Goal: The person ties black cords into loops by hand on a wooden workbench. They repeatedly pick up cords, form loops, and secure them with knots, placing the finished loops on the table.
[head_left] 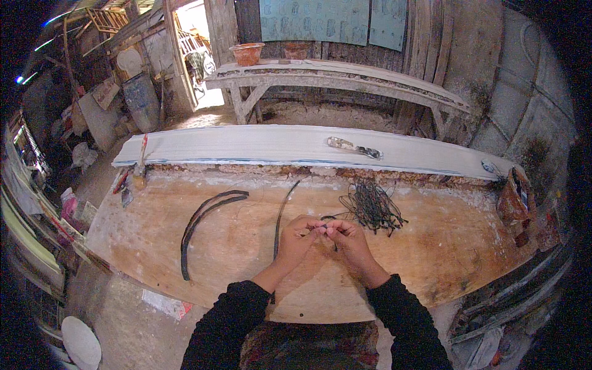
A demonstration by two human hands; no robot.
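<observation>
Above the wooden board, my left hand [297, 239] and my right hand [349, 242] meet fingertip to fingertip, both closed in a pinch. Between them is a thin black strip [328, 217]; its ends poke out past the fingers, but the pinched part is mostly hidden. A tangled pile of short black strips with thin wire [372, 206] lies just beyond my right hand. One long black strip [284, 206] runs lengthwise under my left hand and wrist. Farther left, a bundle of curved black strips [198, 223] rests on the board.
A long white moulding [246, 143] borders the board's far side, with a plaster-smeared tool [354, 147] on it. At left stands a brush [141, 163]; at right, a stained container [516, 197]. Behind is a whitened bench [320, 74] with an orange basin [247, 54].
</observation>
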